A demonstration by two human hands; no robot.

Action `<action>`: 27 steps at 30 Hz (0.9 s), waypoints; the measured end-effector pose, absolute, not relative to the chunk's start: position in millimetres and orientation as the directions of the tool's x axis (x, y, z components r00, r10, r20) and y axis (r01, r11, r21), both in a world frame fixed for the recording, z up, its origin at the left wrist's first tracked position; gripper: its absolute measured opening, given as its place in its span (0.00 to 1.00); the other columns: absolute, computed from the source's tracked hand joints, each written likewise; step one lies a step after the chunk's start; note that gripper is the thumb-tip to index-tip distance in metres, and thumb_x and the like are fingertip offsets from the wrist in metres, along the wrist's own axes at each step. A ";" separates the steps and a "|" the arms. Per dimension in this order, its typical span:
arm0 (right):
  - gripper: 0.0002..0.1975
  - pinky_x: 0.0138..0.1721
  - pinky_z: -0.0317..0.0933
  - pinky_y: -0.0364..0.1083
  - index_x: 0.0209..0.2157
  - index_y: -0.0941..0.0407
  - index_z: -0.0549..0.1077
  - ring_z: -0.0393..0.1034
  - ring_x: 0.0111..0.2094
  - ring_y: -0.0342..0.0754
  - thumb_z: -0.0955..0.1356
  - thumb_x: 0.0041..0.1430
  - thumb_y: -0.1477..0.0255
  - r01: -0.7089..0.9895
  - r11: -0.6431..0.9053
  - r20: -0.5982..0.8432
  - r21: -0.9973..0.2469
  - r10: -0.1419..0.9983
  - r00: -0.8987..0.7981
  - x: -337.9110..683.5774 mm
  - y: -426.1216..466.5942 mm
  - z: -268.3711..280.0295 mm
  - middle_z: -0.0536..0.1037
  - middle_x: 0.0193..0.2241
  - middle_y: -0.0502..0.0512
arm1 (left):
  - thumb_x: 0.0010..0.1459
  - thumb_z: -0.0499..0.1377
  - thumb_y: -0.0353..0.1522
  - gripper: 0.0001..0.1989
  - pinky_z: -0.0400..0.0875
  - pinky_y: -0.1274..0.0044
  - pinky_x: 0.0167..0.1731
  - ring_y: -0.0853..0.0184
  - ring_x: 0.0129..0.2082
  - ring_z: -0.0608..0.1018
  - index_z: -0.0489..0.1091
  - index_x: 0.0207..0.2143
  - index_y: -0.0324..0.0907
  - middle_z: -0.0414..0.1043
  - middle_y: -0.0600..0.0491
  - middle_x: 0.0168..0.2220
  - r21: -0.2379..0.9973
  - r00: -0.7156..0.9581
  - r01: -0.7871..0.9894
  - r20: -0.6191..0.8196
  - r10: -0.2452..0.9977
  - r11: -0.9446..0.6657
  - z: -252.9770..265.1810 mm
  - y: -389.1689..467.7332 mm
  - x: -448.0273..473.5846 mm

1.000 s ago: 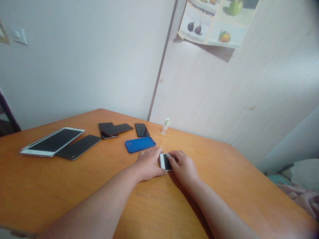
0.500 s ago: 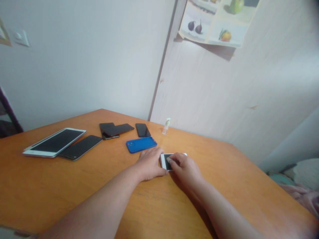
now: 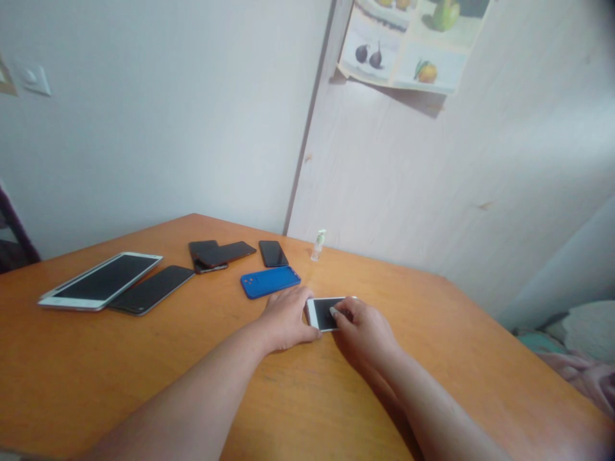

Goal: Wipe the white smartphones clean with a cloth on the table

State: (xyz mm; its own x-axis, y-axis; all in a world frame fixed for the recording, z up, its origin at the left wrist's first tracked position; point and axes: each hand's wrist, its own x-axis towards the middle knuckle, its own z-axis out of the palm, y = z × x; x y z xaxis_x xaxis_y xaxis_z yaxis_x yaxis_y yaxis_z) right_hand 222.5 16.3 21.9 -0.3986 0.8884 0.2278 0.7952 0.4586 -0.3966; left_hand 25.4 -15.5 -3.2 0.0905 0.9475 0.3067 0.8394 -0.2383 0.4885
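Observation:
A white smartphone (image 3: pixel 323 314) with a dark screen lies flat on the wooden table. My left hand (image 3: pixel 287 320) grips its left end, thumb on the near edge and fingers on the far side. Over the right part of the screen, my right hand (image 3: pixel 365 323) has its fingers pinched together, the tips at the glass. A small pale spot shows at those fingertips; whether it is a nail or something held, I cannot make out. Just beyond my left hand rests a blue phone case (image 3: pixel 271 282).
Behind the case lies a black phone (image 3: pixel 273 253), with a small clear pump bottle (image 3: pixel 318 246) to its right. Two dark phones (image 3: pixel 225 254) overlap farther left. A white tablet (image 3: pixel 103 282) and a large black phone (image 3: pixel 152 290) lie at the left. Walls border the table's far edges.
My right hand has slid a little to the right across the phone's screen, uncovering more of it. My left hand keeps its grip. The view has shifted slightly.

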 end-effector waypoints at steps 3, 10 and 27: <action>0.06 0.31 0.52 0.42 0.34 0.51 0.76 0.70 0.32 0.45 0.66 0.60 0.70 0.687 0.582 0.195 -0.435 0.805 -0.560 220.5 11.3 22.3 0.80 0.32 0.50 | 0.43 0.67 0.46 0.23 0.65 0.70 0.43 0.56 0.45 0.73 0.66 0.39 0.49 0.71 0.54 0.41 0.488 0.099 0.837 0.310 0.946 -0.248 -3.3 -15.8 24.9; 0.06 0.28 0.47 0.43 0.33 0.53 0.74 0.68 0.28 0.45 0.66 0.60 0.69 0.835 0.451 0.221 -0.314 0.891 -0.397 225.4 13.1 24.1 0.78 0.28 0.51 | 0.41 0.68 0.46 0.25 0.66 0.69 0.44 0.55 0.46 0.73 0.66 0.40 0.49 0.71 0.53 0.42 0.493 0.096 0.835 0.305 0.947 -0.244 -3.2 -15.7 24.7; 0.03 0.27 0.47 0.43 0.31 0.53 0.72 0.66 0.27 0.45 0.67 0.55 0.69 0.860 0.430 0.055 -0.274 0.900 -0.433 241.4 23.4 32.6 0.76 0.25 0.50 | 0.41 0.68 0.45 0.24 0.65 0.69 0.44 0.56 0.45 0.73 0.66 0.40 0.50 0.72 0.54 0.42 0.487 0.099 0.842 0.284 0.954 -0.232 0.9 -17.0 25.3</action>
